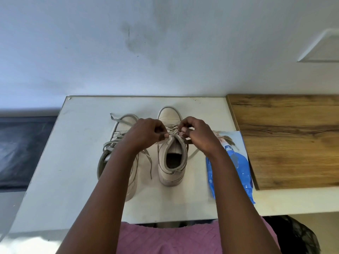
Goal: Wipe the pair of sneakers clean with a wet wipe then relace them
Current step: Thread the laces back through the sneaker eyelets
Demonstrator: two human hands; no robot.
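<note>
Your left hand (146,132) and your right hand (199,137) both have the fingers (162,135) curled and pinching the lace (173,132) at the top eyelets of one sneaker (171,173). It stands on the white tabletop (73,162) directly under your fingers, heel toward you. The second sneaker (124,125), its laces loose, lies just left of your left fingers, partly under your forearm. The blue pack of wet wipes (238,167) lies right of your right fingers, beside the wrist.
</note>
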